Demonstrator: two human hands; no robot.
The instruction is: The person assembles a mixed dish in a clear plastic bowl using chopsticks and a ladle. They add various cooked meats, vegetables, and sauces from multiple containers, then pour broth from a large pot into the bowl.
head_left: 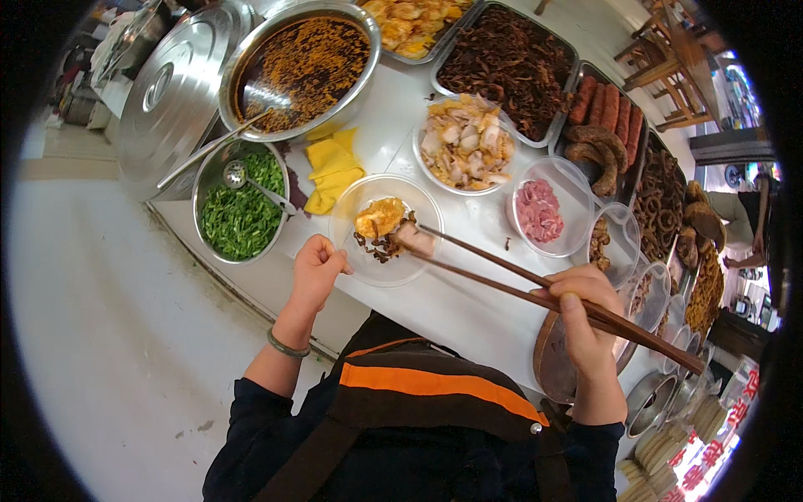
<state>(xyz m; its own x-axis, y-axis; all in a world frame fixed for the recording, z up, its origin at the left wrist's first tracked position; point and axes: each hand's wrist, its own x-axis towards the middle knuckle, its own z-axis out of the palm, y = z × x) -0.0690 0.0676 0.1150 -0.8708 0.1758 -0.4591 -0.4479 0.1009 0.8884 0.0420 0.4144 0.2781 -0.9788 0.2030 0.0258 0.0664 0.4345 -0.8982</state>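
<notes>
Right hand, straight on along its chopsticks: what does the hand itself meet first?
The right hand would likely meet the clear bowl under the tips of its chopsticks; height is unclear, so it might pass above.

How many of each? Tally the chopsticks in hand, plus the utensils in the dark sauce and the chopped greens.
Chopsticks in right hand: 2
Long-handled ladle in dark sauce: 1
Slotted spoon on chopped greens: 1
Total: 4

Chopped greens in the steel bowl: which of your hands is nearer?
Left. The left hand is to the right of the chopped greens and closer to the body, at the clear bowl; the right hand, holding chopsticks, is much farther right.
</notes>
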